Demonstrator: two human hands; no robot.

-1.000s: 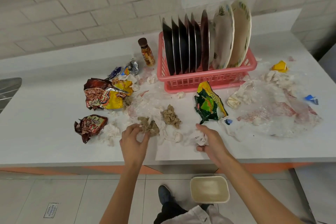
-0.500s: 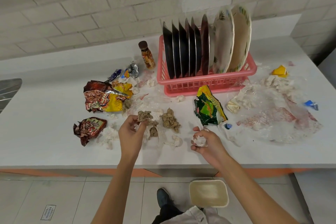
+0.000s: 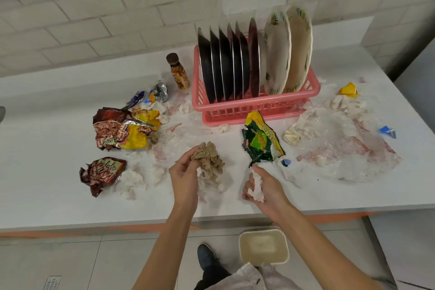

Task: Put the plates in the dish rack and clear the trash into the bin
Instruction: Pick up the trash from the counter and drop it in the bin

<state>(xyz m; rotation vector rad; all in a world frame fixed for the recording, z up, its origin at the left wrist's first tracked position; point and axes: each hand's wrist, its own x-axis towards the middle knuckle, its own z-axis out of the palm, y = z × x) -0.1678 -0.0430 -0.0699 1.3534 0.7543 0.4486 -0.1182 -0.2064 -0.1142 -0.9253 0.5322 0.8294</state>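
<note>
The left hand [image 3: 182, 173] curled round a brown paper wad [image 3: 209, 159] just in front of the pink dish rack [image 3: 254, 107], which held the plates [image 3: 226, 63] on edge. The right hand [image 3: 269, 186], also before the rack, clenched white tissue [image 3: 257, 189]; the bin [image 3: 263, 246] sat on the floor, farther in front.
</note>
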